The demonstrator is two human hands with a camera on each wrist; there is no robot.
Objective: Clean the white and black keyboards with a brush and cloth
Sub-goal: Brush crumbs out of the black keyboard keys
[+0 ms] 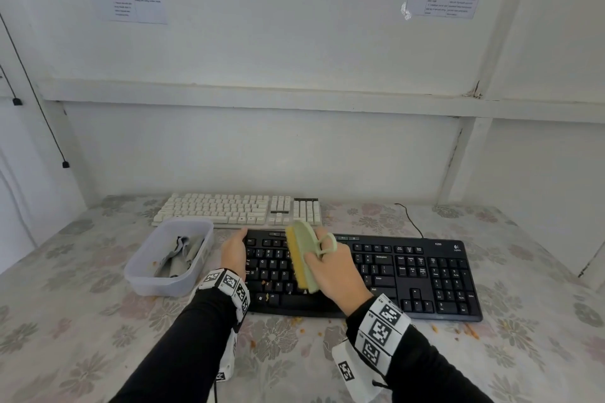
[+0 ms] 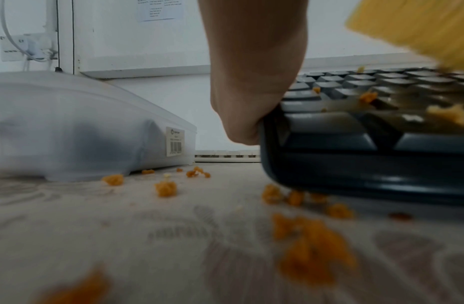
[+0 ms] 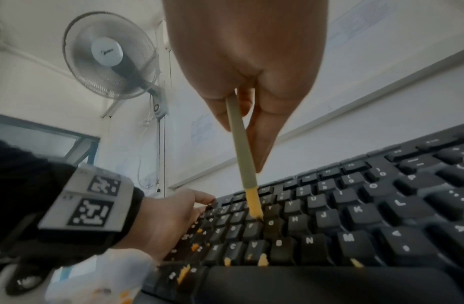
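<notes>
Crumbs point(image 2: 166, 188) of orange stuff dot the floral tablecloth point(image 1: 98, 353) at the near left, beside a translucent plastic tub point(image 1: 170, 258) with a grey cloth point(image 1: 185, 255) bundled inside it. Just right of the tub, the left hand point(image 1: 234, 252) lies along the left end of the black keyboard point(image 1: 425, 275), forearm reaching straight forward in a black sleeve, thumb over the top corner near the Esc key and fingers wrapped on the edge, gripping it; the left wrist view shows that end of the board raised off the cloth, more crumbs beneath it. Behind, against the wall, the white keyboard point(image 1: 239, 211) lies flat, parallel to the black one. Over the letter keys the right hand point(image 1: 330, 268) comes in from the right, wrist bent down, fingers curled round a pale green brush point(image 1: 306, 255) with one finger through its ring loop. Its yellow bristles point(image 3: 252, 203) touch the keys about the F and G. Further crumbs sit among the bottom-row keys and along the front edge.
</notes>
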